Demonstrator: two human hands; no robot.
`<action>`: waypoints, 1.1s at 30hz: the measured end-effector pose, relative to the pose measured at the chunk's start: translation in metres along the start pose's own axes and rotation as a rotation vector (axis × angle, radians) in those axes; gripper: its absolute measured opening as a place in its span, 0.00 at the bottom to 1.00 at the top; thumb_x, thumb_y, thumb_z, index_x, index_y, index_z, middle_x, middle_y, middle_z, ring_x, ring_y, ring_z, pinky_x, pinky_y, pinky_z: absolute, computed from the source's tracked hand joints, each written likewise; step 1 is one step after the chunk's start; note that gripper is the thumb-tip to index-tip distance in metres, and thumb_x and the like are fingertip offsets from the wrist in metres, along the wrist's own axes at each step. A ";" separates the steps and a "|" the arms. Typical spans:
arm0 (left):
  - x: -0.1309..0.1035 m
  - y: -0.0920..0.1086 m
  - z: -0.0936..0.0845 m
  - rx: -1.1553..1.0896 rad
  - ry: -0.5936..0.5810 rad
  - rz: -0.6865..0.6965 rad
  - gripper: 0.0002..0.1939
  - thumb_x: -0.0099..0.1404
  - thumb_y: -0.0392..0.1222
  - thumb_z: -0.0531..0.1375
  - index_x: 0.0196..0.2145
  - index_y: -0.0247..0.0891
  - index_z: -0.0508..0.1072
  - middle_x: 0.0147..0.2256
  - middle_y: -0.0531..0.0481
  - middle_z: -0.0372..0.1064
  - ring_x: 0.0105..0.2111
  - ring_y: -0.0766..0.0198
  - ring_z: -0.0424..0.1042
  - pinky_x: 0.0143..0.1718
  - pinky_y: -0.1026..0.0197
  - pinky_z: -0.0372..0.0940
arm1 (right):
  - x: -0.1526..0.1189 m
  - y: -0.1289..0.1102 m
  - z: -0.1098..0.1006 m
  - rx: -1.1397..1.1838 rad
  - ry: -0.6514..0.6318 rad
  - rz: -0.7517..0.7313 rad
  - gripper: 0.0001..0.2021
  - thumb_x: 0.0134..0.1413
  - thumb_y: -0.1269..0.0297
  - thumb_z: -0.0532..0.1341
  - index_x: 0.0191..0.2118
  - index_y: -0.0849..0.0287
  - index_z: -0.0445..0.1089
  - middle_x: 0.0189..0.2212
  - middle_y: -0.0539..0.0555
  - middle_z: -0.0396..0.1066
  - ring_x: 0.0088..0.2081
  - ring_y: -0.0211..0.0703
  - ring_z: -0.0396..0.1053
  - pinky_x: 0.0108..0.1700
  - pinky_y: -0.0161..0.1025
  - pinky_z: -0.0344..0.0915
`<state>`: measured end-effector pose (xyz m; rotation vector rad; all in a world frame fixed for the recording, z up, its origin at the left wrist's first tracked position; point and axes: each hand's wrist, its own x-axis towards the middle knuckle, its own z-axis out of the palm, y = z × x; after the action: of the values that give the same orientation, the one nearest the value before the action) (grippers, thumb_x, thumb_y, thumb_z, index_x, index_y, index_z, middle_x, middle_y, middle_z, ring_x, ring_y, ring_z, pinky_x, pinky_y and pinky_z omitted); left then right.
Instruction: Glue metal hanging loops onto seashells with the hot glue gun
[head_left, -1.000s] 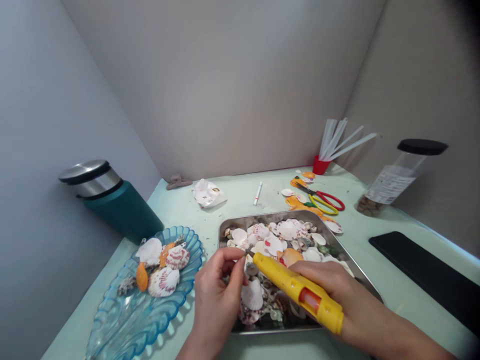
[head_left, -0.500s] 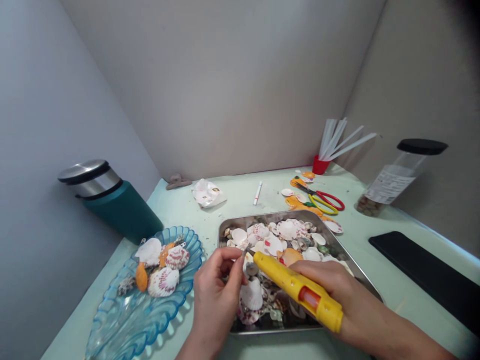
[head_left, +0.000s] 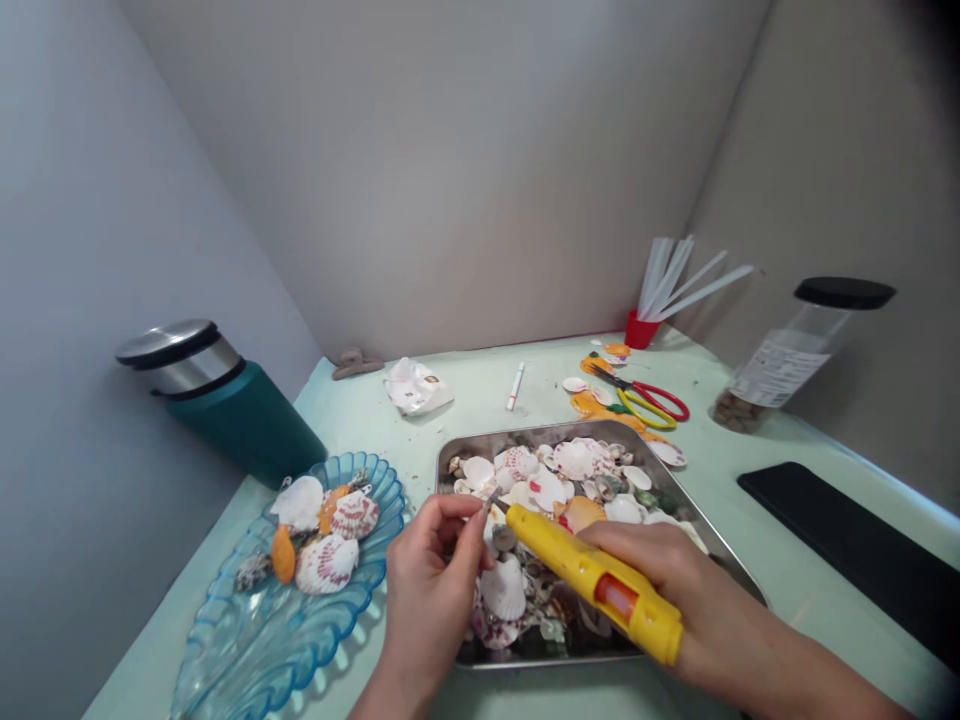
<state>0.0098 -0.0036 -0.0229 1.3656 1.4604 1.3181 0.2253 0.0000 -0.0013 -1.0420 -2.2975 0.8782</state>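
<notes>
My right hand (head_left: pixel 675 565) is wrapped round a yellow glue gun (head_left: pixel 570 560), a reddish part showing through a slot in its body. Its dark nozzle points left, at the fingertips of my left hand (head_left: pixel 439 575). Between thumb and forefinger that hand pinches a small grey piece (head_left: pixel 492 499), perhaps a shell, too small to make out. The nozzle is at or touching this piece. Both hands are over a metal tray (head_left: pixel 544 432) full of loose shells, among them a white scallop shell (head_left: pixel 504 588) just below the glue gun.
Left stands a blue leaf-shaped glass dish (head_left: pixel 300 655) holding several shells, behind it a teal bottle (head_left: pixel 247 425). Scissors (head_left: pixel 637 395), a marker (head_left: pixel 515 387), a crumpled packet (head_left: pixel 417 386) and a red cup (head_left: pixel 641 330) of glue sticks lie behind the tray; right, a jar (head_left: pixel 787 360) and black case (head_left: pixel 847 550).
Almost nothing differs. The glue gun's rear end has shifted very slightly left, and my left hand has barely moved; both grips stay the same.
</notes>
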 end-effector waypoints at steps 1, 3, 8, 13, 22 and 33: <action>0.000 0.000 0.000 -0.013 0.001 -0.004 0.07 0.61 0.44 0.60 0.32 0.37 0.71 0.20 0.55 0.68 0.19 0.68 0.67 0.23 0.67 0.63 | 0.000 0.000 0.000 -0.002 0.011 0.007 0.06 0.59 0.65 0.54 0.33 0.58 0.66 0.27 0.51 0.69 0.27 0.39 0.64 0.30 0.34 0.58; -0.001 -0.001 0.000 -0.029 0.004 -0.006 0.07 0.61 0.44 0.60 0.32 0.37 0.71 0.20 0.54 0.69 0.19 0.68 0.67 0.23 0.68 0.63 | 0.000 0.000 0.000 -0.006 0.030 0.017 0.07 0.59 0.64 0.53 0.32 0.59 0.66 0.27 0.51 0.69 0.27 0.39 0.64 0.29 0.35 0.58; 0.000 -0.002 0.000 -0.015 -0.004 -0.007 0.07 0.61 0.44 0.61 0.33 0.37 0.71 0.21 0.54 0.70 0.19 0.68 0.67 0.23 0.67 0.64 | 0.000 -0.001 -0.001 0.006 0.004 0.002 0.08 0.60 0.63 0.53 0.34 0.58 0.66 0.27 0.51 0.70 0.27 0.39 0.65 0.29 0.35 0.58; 0.000 -0.002 -0.001 -0.004 -0.010 -0.001 0.07 0.62 0.44 0.60 0.33 0.37 0.71 0.20 0.55 0.68 0.19 0.68 0.67 0.23 0.67 0.63 | -0.001 0.000 0.000 0.015 0.046 0.027 0.07 0.59 0.64 0.54 0.31 0.58 0.65 0.28 0.51 0.70 0.28 0.40 0.65 0.31 0.35 0.59; 0.000 -0.002 0.000 -0.033 -0.023 -0.021 0.08 0.62 0.44 0.60 0.33 0.37 0.70 0.20 0.55 0.67 0.20 0.69 0.66 0.23 0.68 0.62 | 0.000 -0.002 -0.002 0.011 0.045 0.036 0.07 0.59 0.63 0.56 0.32 0.57 0.66 0.27 0.51 0.70 0.27 0.40 0.66 0.30 0.34 0.59; 0.001 -0.002 0.000 -0.035 -0.017 -0.010 0.07 0.61 0.43 0.61 0.33 0.37 0.71 0.21 0.54 0.69 0.19 0.68 0.67 0.23 0.67 0.62 | 0.002 -0.005 -0.002 0.038 0.011 0.021 0.08 0.59 0.63 0.55 0.30 0.58 0.65 0.26 0.50 0.68 0.26 0.38 0.63 0.29 0.34 0.58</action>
<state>0.0087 -0.0020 -0.0247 1.3420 1.4244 1.3175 0.2228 0.0000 0.0037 -1.0535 -2.2559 0.9191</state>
